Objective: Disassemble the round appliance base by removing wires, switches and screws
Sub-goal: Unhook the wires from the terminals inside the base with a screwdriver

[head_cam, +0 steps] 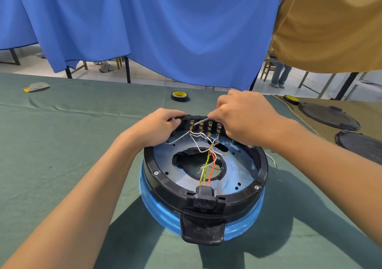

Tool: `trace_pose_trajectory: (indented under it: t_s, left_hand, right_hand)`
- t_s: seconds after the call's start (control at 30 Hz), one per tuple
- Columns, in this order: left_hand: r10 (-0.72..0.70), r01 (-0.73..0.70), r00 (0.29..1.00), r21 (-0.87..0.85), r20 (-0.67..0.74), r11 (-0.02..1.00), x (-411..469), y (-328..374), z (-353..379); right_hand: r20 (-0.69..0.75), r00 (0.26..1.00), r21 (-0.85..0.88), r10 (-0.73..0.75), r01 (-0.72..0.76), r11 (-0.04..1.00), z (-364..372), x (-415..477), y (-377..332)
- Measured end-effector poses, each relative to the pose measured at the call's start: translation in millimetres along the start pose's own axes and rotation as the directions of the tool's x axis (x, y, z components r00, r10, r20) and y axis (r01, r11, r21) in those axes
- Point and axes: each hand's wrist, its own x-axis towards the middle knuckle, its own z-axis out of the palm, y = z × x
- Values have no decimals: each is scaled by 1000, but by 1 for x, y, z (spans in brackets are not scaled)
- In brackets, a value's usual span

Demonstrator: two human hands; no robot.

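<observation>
Green cloth covers the surface (62, 144), and the round appliance base (165, 183) sits on it in the middle, close to the person. It is a black ring over a clear blue body, open side up.

The left hand (159, 126) grips the far-left rim of the base, its fingers curled over the edge. The right hand (246, 120) is at the far rim just beside it, fingers closed in a pinch on a white wire (199, 122) that runs down to the row of switch terminals (204, 127).

More white leads loop across the grey metal plate (237, 173). A red wire (213, 165) and a yellow-green wire (206, 162) run from the middle to the black power socket (204, 193) on the near rim. Two hex screws sit in the ring — one near left (156, 173), one near right (257, 187).

A tape roll (179, 96) lies far off behind the hands. Two black round covers (328, 118) rest to the right on tan cloth.
</observation>
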Motion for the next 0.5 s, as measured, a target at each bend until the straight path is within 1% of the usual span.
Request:
trace_pose_trajectory:
  t_s: [0.1, 0.23, 0.33, 0.4, 0.5]
  left_hand:
    - [-8, 8, 1000, -32, 9, 999, -2, -1, 0]
    - [-29, 34, 999, -140, 37, 990, -1, -4, 1]
    - [-45, 53, 998, -168, 47, 984, -1, -4, 1]
    - [-56, 62, 998, -168, 41, 984, -1, -3, 1]
    - [-68, 74, 997, -162, 41, 984, -2, -1, 1]
  right_hand:
    - [14, 1000, -16, -9, 10, 1000, -2, 3, 2]
    - [71, 997, 44, -16, 13, 999, -3, 12, 11]
    - [123, 992, 90, -29, 18, 996, -2, 21, 19]
    - [186, 982, 169, -24, -8, 986, -2, 28, 25]
    - [325, 945, 324, -42, -70, 944, -3, 40, 37]
